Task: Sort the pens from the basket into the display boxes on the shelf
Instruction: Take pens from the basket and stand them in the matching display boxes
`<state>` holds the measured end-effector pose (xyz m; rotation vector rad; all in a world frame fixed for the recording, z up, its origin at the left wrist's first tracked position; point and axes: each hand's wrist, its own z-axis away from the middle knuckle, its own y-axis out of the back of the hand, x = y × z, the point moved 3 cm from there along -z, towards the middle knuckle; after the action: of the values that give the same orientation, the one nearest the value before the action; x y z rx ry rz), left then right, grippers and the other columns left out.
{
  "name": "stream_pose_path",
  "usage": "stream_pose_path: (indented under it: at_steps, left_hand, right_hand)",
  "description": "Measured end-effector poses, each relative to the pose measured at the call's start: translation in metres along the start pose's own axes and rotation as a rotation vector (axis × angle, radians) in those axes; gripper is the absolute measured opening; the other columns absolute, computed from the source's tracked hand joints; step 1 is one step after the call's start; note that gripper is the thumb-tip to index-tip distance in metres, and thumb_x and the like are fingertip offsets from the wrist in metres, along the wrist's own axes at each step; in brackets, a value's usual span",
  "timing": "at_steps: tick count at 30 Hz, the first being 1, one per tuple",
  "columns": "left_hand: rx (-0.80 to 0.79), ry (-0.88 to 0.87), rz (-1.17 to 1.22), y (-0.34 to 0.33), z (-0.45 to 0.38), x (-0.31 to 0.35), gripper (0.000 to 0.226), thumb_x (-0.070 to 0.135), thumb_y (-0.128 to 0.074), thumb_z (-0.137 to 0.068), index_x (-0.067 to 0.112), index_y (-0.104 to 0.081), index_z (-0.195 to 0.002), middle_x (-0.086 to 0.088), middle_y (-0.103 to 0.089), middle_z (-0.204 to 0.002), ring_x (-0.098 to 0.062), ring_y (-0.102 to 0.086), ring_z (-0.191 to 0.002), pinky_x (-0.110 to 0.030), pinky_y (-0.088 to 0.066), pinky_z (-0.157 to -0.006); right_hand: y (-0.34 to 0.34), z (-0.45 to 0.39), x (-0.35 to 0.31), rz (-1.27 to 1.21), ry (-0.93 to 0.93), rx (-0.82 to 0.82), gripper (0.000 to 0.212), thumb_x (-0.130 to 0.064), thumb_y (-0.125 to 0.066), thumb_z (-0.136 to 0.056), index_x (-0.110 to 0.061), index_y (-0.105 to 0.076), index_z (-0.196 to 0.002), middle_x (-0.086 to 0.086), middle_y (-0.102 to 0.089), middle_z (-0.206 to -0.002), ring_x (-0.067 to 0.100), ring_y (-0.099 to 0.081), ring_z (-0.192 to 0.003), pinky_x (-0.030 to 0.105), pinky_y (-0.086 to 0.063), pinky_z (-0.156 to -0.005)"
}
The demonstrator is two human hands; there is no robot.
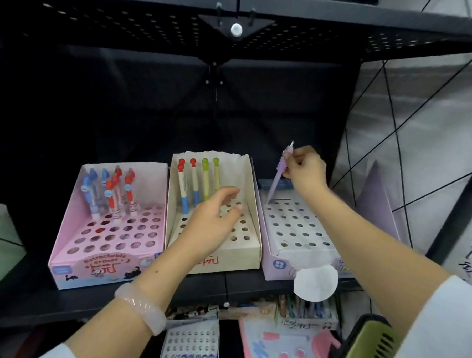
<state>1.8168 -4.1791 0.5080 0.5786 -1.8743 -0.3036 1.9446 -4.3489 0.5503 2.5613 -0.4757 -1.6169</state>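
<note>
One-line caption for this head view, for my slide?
Right hand lowers a purple pen into the purple box; left hand hovers over the white box.

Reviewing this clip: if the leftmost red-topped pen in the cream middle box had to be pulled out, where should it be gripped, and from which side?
Grip the red-topped pen high on its barrel, just under the red cap, coming from above. It stands tilted in the cream box, lower end down at the holes, and its neighbours stand close on its right.

- Purple pen [280,173]: tilted, its tip at a back-left hole of the purple box [297,231].
- Pink box [100,243] and cream box [250,250]: partly filled with upright pens.
</note>
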Motion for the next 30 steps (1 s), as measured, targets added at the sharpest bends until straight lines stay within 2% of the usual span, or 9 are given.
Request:
stream_pose_path:
  at_steps: [2, 4, 14, 16, 18, 20, 24, 28, 30]
  left_hand:
    - [0.002, 0.0, -0.007, 0.002, -0.001, -0.001, 0.035, 0.022, -0.05, -0.094, 0.027, -0.047, -0.128, 0.016, -0.049, -0.122, 0.0, -0.043, -0.118, -0.021, -0.032, -0.099]
    - [0.0, 0.004, -0.008, 0.002, -0.001, -0.002, 0.034, 0.021, -0.049, -0.094, 0.027, -0.048, -0.127, 0.016, -0.05, -0.121, 0.0, -0.044, -0.118, -0.02, -0.032, -0.099]
    - [-0.019, 0.012, -0.011, 0.002, 0.001, -0.003, 0.034, 0.02, -0.048, -0.095, 0.026, -0.047, -0.128, 0.016, -0.05, -0.12, -0.001, -0.045, -0.117, -0.018, -0.034, -0.095]
    - [-0.018, 0.017, -0.004, 0.001, 0.001, -0.003, 0.034, 0.018, -0.048, -0.094, 0.026, -0.047, -0.127, 0.016, -0.051, -0.119, 0.0, -0.045, -0.116, -0.018, -0.034, -0.096]
    - [-0.02, 0.019, 0.007, 0.0, 0.001, -0.004, 0.033, 0.019, -0.049, -0.094, 0.027, -0.048, -0.126, 0.017, -0.051, -0.118, 0.001, -0.045, -0.115, -0.02, -0.035, -0.097]
    - [-0.024, 0.011, 0.01, 0.0, 0.002, -0.004, 0.033, 0.019, -0.049, -0.094, 0.028, -0.048, -0.125, 0.017, -0.051, -0.117, 0.002, -0.046, -0.114, -0.018, -0.034, -0.095]
    - [-0.019, 0.014, 0.033, 0.002, 0.004, -0.004, 0.033, 0.016, -0.05, -0.093, 0.027, -0.049, -0.125, 0.017, -0.052, -0.116, 0.001, -0.047, -0.112, -0.019, -0.035, -0.097]
    - [-0.018, -0.018, 0.073, 0.0, 0.011, 0.008, 0.03, 0.016, -0.048, -0.094, 0.029, -0.049, -0.121, 0.02, -0.052, -0.112, 0.005, -0.047, -0.107, -0.018, -0.035, -0.096]
    - [-0.031, -0.05, 0.102, -0.006, 0.015, 0.02, 0.029, 0.017, -0.048, -0.094, 0.032, -0.048, -0.119, 0.021, -0.052, -0.111, 0.01, -0.048, -0.103, -0.011, -0.038, -0.089]
  right_hand:
    - [-0.004, -0.005, -0.002, 0.057, 0.033, -0.015, 0.017, -0.027, -0.054, -0.094, -0.015, -0.051, -0.082, 0.001, -0.064, -0.078, 0.023, -0.068, -0.081, 0.041, -0.057, -0.078]
    - [-0.008, -0.008, -0.006, 0.112, 0.072, -0.048, 0.016, -0.029, -0.054, -0.093, -0.015, -0.051, -0.084, 0.01, -0.066, -0.086, 0.027, -0.067, -0.082, 0.047, -0.055, -0.078]
    - [-0.013, -0.01, -0.001, 0.225, 0.092, -0.072, 0.021, -0.03, -0.053, -0.094, -0.009, -0.052, -0.092, 0.013, -0.066, -0.09, 0.026, -0.066, -0.082, 0.045, -0.055, -0.078]
    - [-0.018, -0.007, 0.008, 0.267, 0.06, -0.136, 0.025, -0.029, -0.051, -0.095, -0.005, -0.053, -0.091, 0.013, -0.065, -0.085, 0.027, -0.065, -0.081, 0.04, -0.055, -0.074]
    - [-0.025, -0.001, 0.018, 0.356, 0.055, -0.21, 0.023, -0.028, -0.05, -0.095, -0.006, -0.053, -0.086, 0.004, -0.06, -0.07, 0.019, -0.06, -0.071, 0.021, -0.047, -0.059]
    - [-0.029, 0.005, 0.025, 0.383, 0.047, -0.231, 0.021, -0.028, -0.049, -0.096, -0.01, -0.051, -0.085, -0.003, -0.055, -0.064, 0.013, -0.055, -0.064, 0.012, -0.04, -0.053]
    - [-0.027, 0.007, 0.025, 0.339, 0.009, -0.252, 0.023, -0.033, -0.049, -0.095, -0.01, -0.053, -0.09, 0.006, -0.065, -0.075, 0.023, -0.065, -0.08, 0.032, -0.052, -0.077]
    - [-0.008, 0.016, 0.012, 0.382, 0.032, -0.261, 0.031, -0.029, -0.057, -0.091, -0.01, -0.054, -0.115, 0.006, -0.064, -0.092, 0.019, -0.06, -0.086, 0.03, -0.048, -0.079]
    - [0.009, 0.028, 0.004, 0.354, 0.027, -0.277, 0.03, -0.023, -0.056, -0.09, -0.011, -0.054, -0.118, 0.007, -0.066, -0.094, 0.019, -0.062, -0.086, 0.032, -0.052, -0.081]
